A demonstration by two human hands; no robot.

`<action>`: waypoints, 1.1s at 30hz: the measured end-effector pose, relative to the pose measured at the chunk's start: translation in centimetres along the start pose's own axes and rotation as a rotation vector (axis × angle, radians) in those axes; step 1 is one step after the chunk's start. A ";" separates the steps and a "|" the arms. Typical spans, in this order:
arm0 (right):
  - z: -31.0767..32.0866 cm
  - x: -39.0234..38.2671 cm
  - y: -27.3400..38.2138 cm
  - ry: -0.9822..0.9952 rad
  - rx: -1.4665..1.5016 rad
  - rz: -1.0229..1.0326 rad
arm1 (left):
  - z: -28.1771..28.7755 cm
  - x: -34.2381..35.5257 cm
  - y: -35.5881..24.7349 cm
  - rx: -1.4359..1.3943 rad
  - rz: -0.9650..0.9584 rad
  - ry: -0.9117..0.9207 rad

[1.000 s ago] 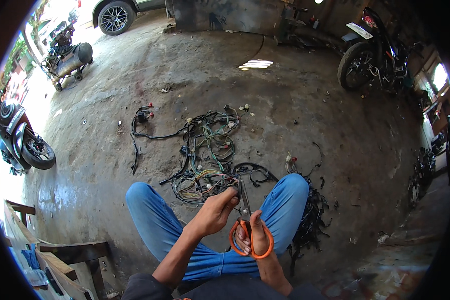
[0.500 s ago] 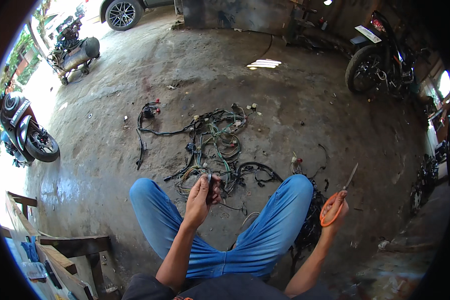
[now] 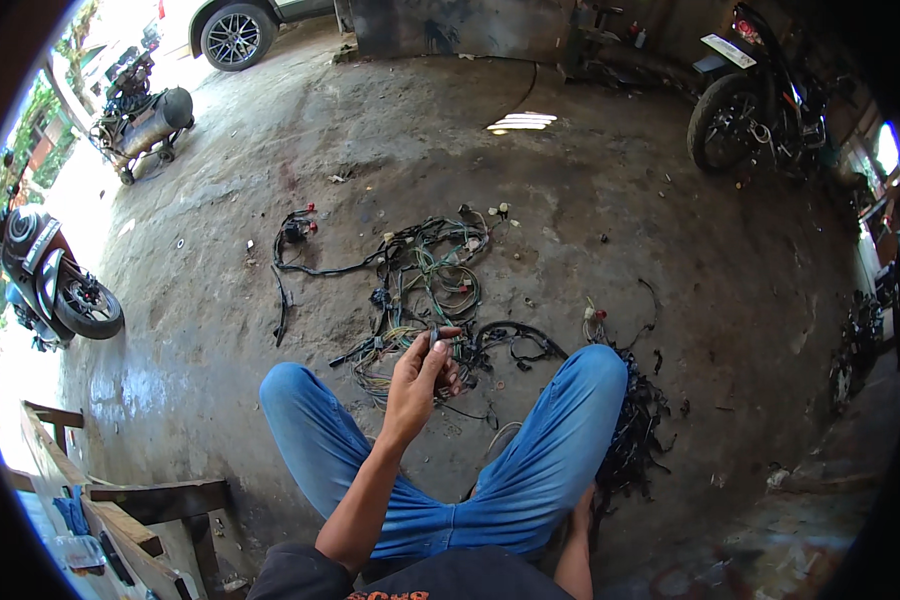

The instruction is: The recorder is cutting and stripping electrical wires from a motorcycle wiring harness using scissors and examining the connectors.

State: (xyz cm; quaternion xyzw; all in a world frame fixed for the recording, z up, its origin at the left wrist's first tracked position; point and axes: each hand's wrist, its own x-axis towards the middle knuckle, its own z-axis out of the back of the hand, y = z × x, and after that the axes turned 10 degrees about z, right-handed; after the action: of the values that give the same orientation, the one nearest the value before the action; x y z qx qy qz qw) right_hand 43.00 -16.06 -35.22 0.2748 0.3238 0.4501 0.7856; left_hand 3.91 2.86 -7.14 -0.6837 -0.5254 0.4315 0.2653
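My left hand [image 3: 418,385] is closed over the near end of a wiring harness, pinching a small grey strip [image 3: 435,337] between thumb and forefinger. Whether that strip belongs to the harness, I cannot tell. The wiring harness [image 3: 410,262] lies spread on the floor ahead, its black, green and yellow wires tangled, with several plugs on them. Low on the right, my right hand [image 3: 582,508] reaches down beside my right thigh, mostly hidden by the leg, and its fingers do not show. The orange-handled scissors are out of sight.
A heap of black scraps [image 3: 635,430] lies beside my right knee. Small loose wires [image 3: 594,318] rest beyond it. A wooden bench [image 3: 160,498] stands at the near left. Motorcycles [image 3: 70,285] [image 3: 735,125], a compressor [image 3: 150,125] and a car wheel [image 3: 237,37] stand farther off.
My right hand has dropped from the open floor on the right, where it held orange-handled scissors, to beside my thigh. My left hand has shifted slightly right and turned.
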 end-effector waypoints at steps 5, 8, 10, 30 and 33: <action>-3.2 1.1 6.8 -0.032 0.252 -0.016 | 0.2 0.0 -0.5 -0.041 0.094 -0.024; -2.8 1.7 8.9 -0.054 0.392 -0.012 | 0.7 -0.1 -0.1 -0.007 0.121 0.010; -3.3 2.2 11.1 -0.031 0.494 -0.001 | 1.2 -1.1 -0.6 -0.099 0.148 -0.022; 7.5 -0.1 41.3 -0.079 0.694 0.698 | -0.7 -1.8 -0.1 -0.193 -0.048 0.110; 0.9 -2.7 43.3 0.169 0.529 0.798 | -0.7 -2.1 0.8 -0.081 -0.035 0.083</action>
State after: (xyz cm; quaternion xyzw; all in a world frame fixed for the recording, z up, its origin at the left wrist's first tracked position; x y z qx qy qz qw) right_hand 19.78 0.64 -2.62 0.5305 0.3591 0.6391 0.4257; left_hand 4.73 0.65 -6.81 -0.7017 -0.5430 0.3764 0.2665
